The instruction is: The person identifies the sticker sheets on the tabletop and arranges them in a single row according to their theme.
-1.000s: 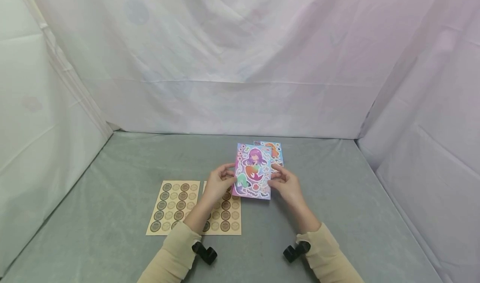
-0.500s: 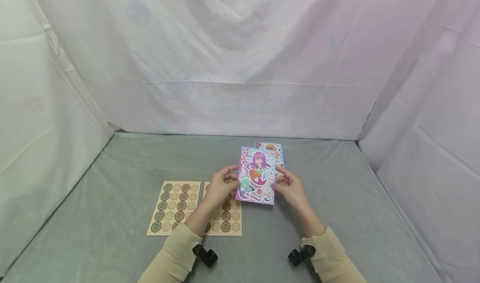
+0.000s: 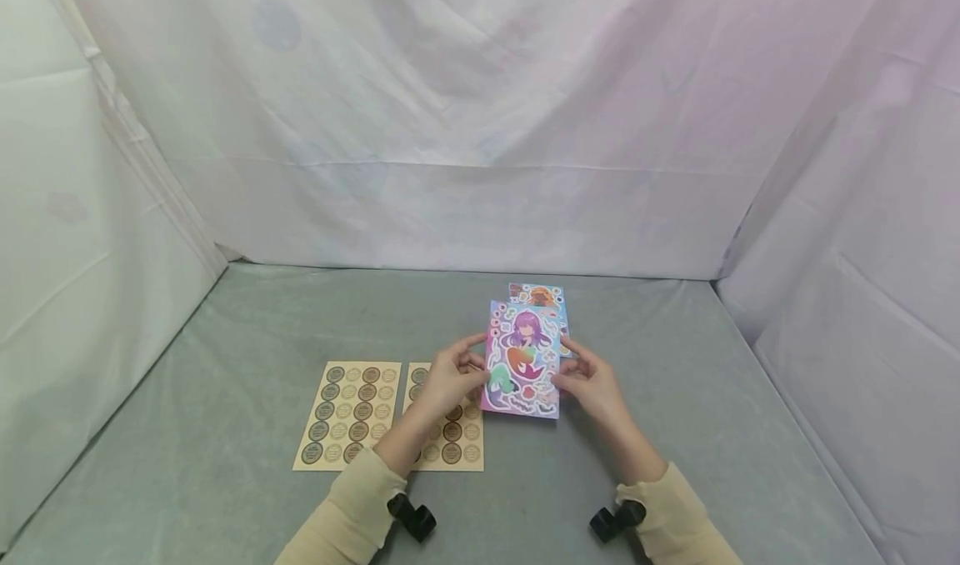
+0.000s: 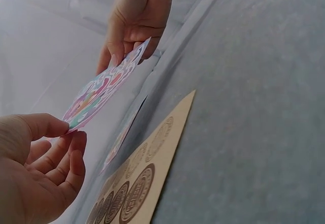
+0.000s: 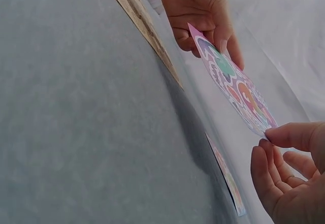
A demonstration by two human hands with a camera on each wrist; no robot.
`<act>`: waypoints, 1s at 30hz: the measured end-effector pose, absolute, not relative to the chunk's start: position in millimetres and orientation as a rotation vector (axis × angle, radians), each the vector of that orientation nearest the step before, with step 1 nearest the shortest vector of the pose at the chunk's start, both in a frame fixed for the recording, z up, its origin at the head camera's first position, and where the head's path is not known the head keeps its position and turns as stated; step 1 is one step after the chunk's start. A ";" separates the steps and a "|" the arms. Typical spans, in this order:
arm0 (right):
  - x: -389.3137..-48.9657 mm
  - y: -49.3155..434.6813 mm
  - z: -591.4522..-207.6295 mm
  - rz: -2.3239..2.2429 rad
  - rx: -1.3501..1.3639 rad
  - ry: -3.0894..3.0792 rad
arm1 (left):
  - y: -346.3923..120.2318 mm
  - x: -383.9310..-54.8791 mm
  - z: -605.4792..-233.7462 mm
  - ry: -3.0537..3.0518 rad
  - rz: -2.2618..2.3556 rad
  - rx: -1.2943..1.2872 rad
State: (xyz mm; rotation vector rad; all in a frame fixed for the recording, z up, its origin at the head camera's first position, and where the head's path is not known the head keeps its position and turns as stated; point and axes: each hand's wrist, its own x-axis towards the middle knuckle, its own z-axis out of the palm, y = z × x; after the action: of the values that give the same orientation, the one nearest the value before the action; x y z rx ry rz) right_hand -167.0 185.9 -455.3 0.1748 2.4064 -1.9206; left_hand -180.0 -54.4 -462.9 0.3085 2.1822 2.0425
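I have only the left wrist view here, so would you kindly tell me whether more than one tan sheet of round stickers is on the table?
Observer: Yes, the head view shows two: the left tan sheet and the right tan sheet, side by side.
Operator: Thank you. What figure is on the held sheet?
Observer: A purple-haired mermaid.
Operator: And what shows on the far sheet beyond it?
Observer: An orange figure near its top edge.

To the mermaid sheet's [image 3: 522, 359] left, two seal sheets [image 3: 349, 415] [image 3: 452, 432] are laid; behind it, a sticker sheet [image 3: 542, 293] is partly hidden!
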 end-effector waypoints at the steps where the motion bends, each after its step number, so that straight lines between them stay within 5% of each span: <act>1: -166.0 186.8 -455.2 -1.913 0.168 2.411 | -53.4 -179.6 -463.5 2.189 2.027 0.299; 30: -147.8 212.0 -456.0 -1.813 0.091 2.422 | -39.2 -160.5 -465.6 2.232 1.894 0.400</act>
State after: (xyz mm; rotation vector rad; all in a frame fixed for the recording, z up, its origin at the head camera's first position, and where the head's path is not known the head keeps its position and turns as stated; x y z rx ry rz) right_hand -147.8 212.0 -456.0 0.0908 2.4225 -1.8125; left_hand -160.5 -39.2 -465.6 0.4003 2.2320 1.8936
